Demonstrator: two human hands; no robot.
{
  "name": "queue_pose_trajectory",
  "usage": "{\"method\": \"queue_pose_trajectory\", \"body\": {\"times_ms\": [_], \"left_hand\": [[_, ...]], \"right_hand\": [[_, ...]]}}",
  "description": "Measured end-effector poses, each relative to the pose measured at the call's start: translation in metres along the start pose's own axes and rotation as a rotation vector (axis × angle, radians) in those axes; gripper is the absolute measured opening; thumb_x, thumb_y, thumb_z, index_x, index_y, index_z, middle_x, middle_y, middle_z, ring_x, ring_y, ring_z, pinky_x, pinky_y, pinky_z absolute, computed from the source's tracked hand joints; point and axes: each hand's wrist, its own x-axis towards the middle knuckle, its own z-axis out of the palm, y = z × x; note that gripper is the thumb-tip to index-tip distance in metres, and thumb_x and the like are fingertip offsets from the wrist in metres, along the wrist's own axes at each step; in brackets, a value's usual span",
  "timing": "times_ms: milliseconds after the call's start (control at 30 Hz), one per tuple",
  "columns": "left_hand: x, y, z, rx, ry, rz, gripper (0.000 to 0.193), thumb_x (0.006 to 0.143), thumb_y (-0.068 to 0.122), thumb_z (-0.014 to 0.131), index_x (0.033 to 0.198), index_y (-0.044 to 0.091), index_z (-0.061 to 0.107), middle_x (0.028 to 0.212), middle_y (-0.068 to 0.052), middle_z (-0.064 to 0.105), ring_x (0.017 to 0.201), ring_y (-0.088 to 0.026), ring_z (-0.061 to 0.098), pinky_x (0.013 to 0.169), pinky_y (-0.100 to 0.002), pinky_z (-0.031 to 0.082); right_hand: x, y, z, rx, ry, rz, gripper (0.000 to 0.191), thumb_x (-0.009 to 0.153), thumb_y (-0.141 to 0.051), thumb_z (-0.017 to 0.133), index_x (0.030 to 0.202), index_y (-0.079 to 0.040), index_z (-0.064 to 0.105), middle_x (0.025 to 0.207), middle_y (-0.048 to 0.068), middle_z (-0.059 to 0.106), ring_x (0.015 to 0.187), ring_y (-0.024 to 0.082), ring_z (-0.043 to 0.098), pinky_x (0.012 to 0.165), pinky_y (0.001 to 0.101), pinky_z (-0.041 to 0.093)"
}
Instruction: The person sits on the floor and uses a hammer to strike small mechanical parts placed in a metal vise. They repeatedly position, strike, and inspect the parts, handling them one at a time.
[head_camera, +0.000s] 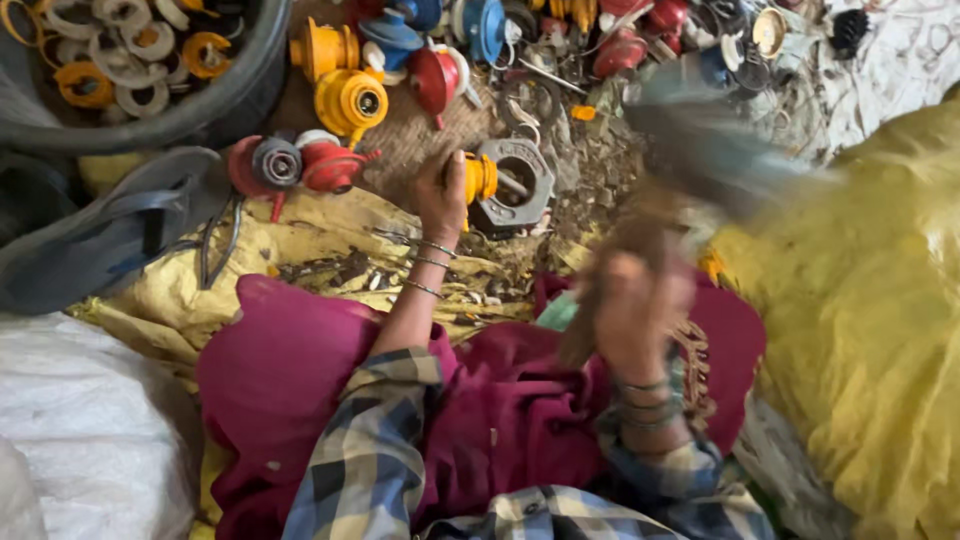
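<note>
My left hand (441, 196) grips a small yellow valve part (480, 178) and holds it against a grey metal ring-shaped block (515, 185) on the ground. My right hand (632, 312) is raised and blurred with motion; it is closed around a wooden handle whose dark head (700, 140) smears up and to the right, like a hammer. Thin bangles sit on both wrists. My plaid sleeves and magenta clothing fill the lower middle of the view.
Yellow, red and blue regulator-like parts (350, 98) lie heaped at the top. A dark tub (215, 105) of rings stands top left. A grey sandal (110, 235) lies left, a white sack (85, 420) bottom left, yellow sacking (860, 320) right.
</note>
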Motion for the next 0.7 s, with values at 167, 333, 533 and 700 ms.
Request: {"method": "queue_pose_trajectory", "body": {"times_ms": [167, 333, 533, 700], "left_hand": [[0.011, 0.002, 0.003, 0.066, -0.009, -0.079, 0.029, 0.103, 0.025, 0.062, 0.094, -0.002, 0.07, 0.081, -0.015, 0.069, 0.074, -0.022, 0.063, 0.073, -0.037, 0.051], [0.01, 0.019, 0.001, 0.329, -0.048, 0.364, 0.032, 0.102, 0.029, 0.063, 0.11, 0.0, 0.074, 0.097, -0.019, 0.073, 0.088, -0.029, 0.068, 0.079, -0.036, 0.053], [-0.002, 0.019, 0.005, 0.158, -0.012, 0.064, 0.033, 0.102, 0.026, 0.06, 0.115, -0.002, 0.072, 0.098, -0.019, 0.074, 0.09, -0.029, 0.073, 0.081, -0.037, 0.056], [0.002, -0.005, 0.005, 0.108, -0.028, 0.052, 0.033, 0.102, 0.024, 0.061, 0.113, -0.006, 0.071, 0.097, -0.019, 0.074, 0.088, -0.03, 0.073, 0.083, -0.038, 0.056]], "right_hand": [[0.031, 0.01, 0.02, 0.078, 0.068, -0.074, 0.033, 0.109, -0.029, 0.059, 0.13, -0.004, 0.054, 0.091, 0.012, 0.066, 0.069, 0.022, 0.064, 0.056, 0.036, 0.054], [0.014, 0.076, 0.068, -0.541, -0.395, 0.357, 0.033, 0.107, -0.028, 0.055, 0.123, 0.001, 0.051, 0.081, 0.016, 0.065, 0.063, 0.025, 0.062, 0.052, 0.0404, 0.052], [0.012, 0.036, 0.012, -0.119, -0.181, 0.541, 0.03, 0.107, -0.027, 0.044, 0.121, -0.002, 0.053, 0.075, 0.008, 0.066, 0.052, 0.015, 0.064, 0.042, 0.0279, 0.058], [0.03, -0.016, -0.023, 0.067, 0.062, -0.154, 0.033, 0.118, -0.033, 0.047, 0.128, -0.002, 0.053, 0.095, 0.009, 0.067, 0.066, 0.016, 0.068, 0.054, 0.0257, 0.061]]}}
